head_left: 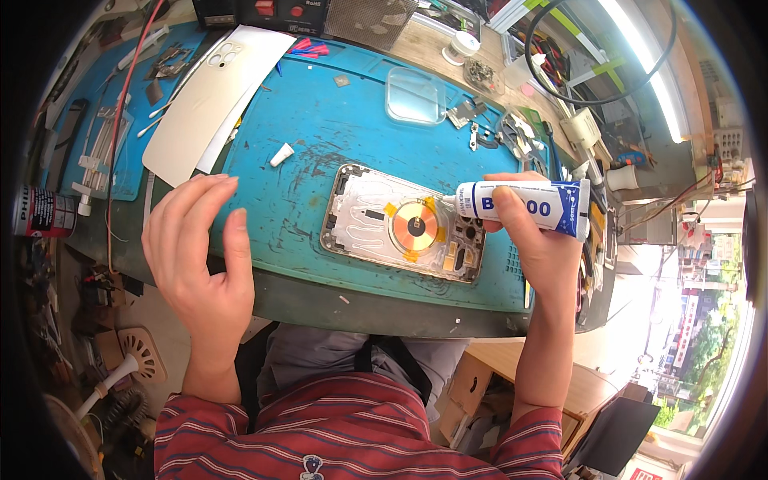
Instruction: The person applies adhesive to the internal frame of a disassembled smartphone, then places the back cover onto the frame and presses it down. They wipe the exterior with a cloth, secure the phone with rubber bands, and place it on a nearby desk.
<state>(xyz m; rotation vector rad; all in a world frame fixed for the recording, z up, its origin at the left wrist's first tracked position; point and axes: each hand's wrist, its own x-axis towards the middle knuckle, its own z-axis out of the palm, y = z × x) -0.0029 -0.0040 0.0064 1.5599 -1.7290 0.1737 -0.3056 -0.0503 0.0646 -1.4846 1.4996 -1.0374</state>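
— Workbench entry, please: what surface, and what did the hands have?

— Blue repair mat [336, 128] over a cluttered bench, window daylight at the person's right. Item one: right hand [538, 240], fingers closed round a white-and-blue glue tube [528, 206], held level, nozzle aimed at the upper right corner of the opened phone frame [400, 232]. Item two: left hand [204, 256], open and holding nothing, fingers loosely spread, hovering over the mat's left edge, well apart from the frame.

— And the frame itself?

— Lay flat near the mat's front edge, its round copper coil [418, 228] exposed, amber tape tabs about it.

— Step in hand?

— By my judgement, adhesive application about the frame's rim was at its start; the next move would call for a steady, light squeeze and the nozzle tip kept on the edge, clear of the coil.

— Remaining stock?

— White back cover [210, 100] at upper left, a small white cap [281, 154] beside it, a clear plastic tray [414, 96] at the rear, loose metal parts and cables to the right.
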